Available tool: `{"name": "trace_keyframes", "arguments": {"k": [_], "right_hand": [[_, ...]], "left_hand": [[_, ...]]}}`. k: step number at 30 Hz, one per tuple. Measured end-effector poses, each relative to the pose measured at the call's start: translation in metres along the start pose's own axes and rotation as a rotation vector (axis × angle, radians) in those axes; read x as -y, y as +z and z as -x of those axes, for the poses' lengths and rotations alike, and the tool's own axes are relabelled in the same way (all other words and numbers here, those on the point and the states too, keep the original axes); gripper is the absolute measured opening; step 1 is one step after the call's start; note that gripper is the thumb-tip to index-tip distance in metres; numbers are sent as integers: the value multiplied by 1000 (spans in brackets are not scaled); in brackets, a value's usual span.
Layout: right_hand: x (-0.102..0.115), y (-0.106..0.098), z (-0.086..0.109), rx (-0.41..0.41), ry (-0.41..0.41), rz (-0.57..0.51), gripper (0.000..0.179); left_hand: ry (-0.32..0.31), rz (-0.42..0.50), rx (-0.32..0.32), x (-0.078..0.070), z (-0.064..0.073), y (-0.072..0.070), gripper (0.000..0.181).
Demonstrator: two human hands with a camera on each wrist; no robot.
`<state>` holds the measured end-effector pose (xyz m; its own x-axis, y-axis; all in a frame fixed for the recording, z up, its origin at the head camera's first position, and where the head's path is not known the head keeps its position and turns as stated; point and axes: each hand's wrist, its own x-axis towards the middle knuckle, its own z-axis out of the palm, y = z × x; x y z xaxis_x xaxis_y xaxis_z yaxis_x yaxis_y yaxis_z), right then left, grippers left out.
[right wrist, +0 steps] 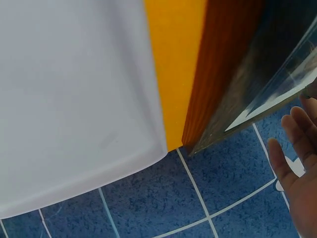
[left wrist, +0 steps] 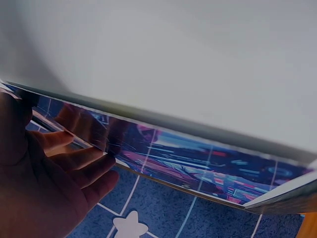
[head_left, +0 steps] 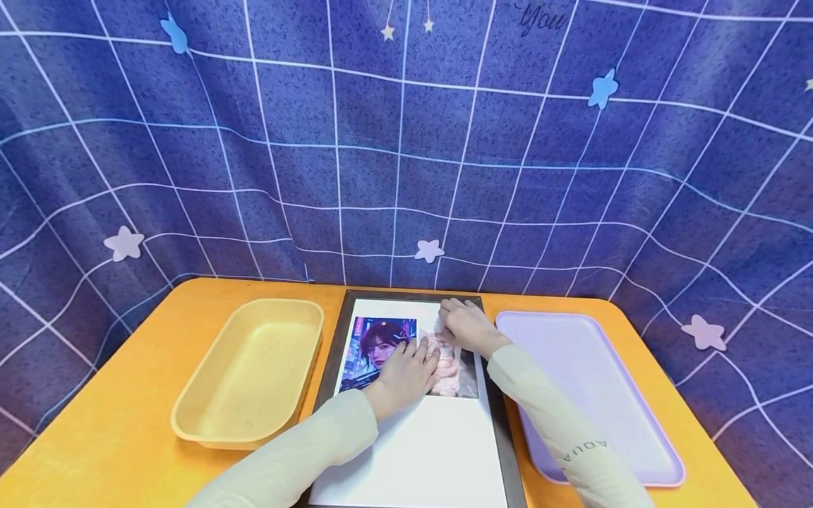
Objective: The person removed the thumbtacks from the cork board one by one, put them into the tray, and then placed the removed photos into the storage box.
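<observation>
In the head view, a dark-framed white board [head_left: 413, 451] lies on the table with two glossy pictures side by side on it. My left hand [head_left: 404, 374] rests with spread fingers across the meeting edges of the purple-haired character picture [head_left: 373, 346] and the pink picture [head_left: 447, 374]. That hand [left wrist: 54, 168] shows its fingers stretched against the shiny picture surface [left wrist: 178, 158] in the left wrist view. At the pink picture's upper part, my right hand [head_left: 468, 326] touches down with lightly bent fingers, hiding its top. In the right wrist view, this hand [right wrist: 301, 158] is partly cut off.
Left of the frame stands a yellow tray [head_left: 190, 395]; a shallow lilac tray [head_left: 587, 381] is on the right, close to the frame. Both are on the orange table [head_left: 127, 395]. A blue gridded curtain [head_left: 368, 176] with star shapes hangs behind.
</observation>
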<state>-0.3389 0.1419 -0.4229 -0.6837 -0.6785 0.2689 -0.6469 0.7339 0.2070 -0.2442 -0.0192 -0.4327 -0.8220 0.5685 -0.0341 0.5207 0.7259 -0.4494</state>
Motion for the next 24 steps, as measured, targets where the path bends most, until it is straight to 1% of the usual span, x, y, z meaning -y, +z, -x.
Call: {"name": "trace_keyframes", "arguments": {"k": [7, 12, 17, 24], "right_hand": [[-7, -5, 4, -25, -14, 19, 8], [-16, -10, 9, -46, -10, 17, 10], [-26, -17, 20, -60, 8, 7, 11], [-43, -19, 41, -84, 53, -21, 15]], "left_hand": [[-3, -2, -1, 0, -1, 1, 52], [-3, -12, -28, 0, -1, 4, 52], [-2, -11, -39, 0, -1, 6, 52], [-1, 12, -24, 0, -1, 5, 52]]}}
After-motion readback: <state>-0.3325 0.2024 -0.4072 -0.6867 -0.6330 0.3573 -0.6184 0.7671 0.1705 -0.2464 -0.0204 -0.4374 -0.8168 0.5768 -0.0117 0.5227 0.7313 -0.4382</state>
